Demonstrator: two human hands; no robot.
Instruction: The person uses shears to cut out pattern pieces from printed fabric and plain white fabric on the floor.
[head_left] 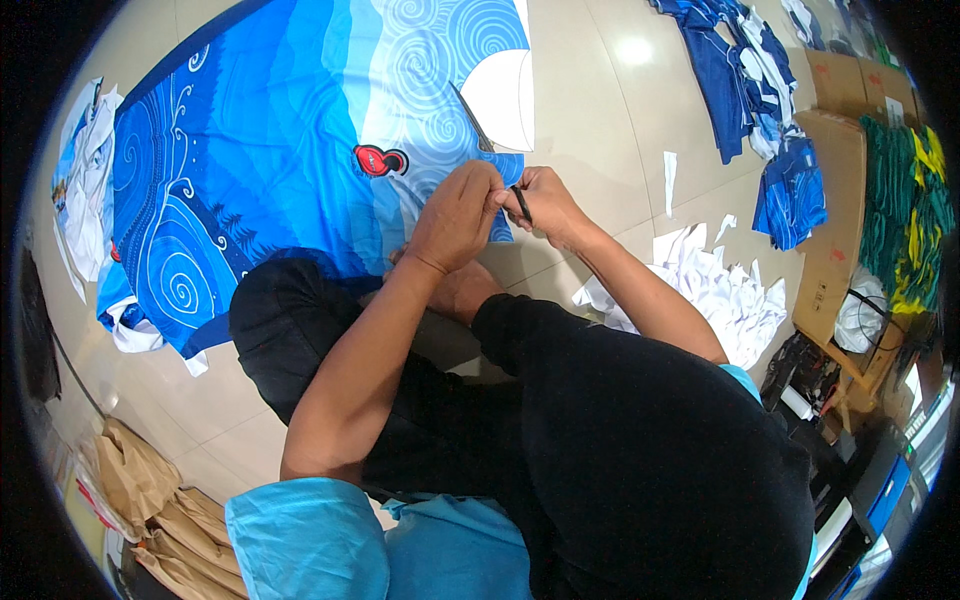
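Observation:
A printed blue fabric panel (pixel 290 110) with white swirls lies spread on the floor, with a white curved neck shape (pixel 500 95) at its right edge. My right hand (pixel 552 208) is closed on the black handle of a pair of scissors (pixel 522 204). The long dark blade rests over the panel beside the white curve, pointing away from me. My left hand (pixel 462 210) is closed at the panel's right edge, its fingertips against my right hand. What its fingers pinch is hidden. A red and black oval object (pixel 381 160) lies on the panel left of my left hand.
White fabric scraps (pixel 715 300) are heaped right of my right forearm. Dark blue printed cloth pieces (pixel 720 80) lie farther off, near cardboard boxes (pixel 832 220) and green-yellow bundles (pixel 905 210). White cloth (pixel 90 190) is bunched at far left; brown paper (pixel 140 470) sits lower left.

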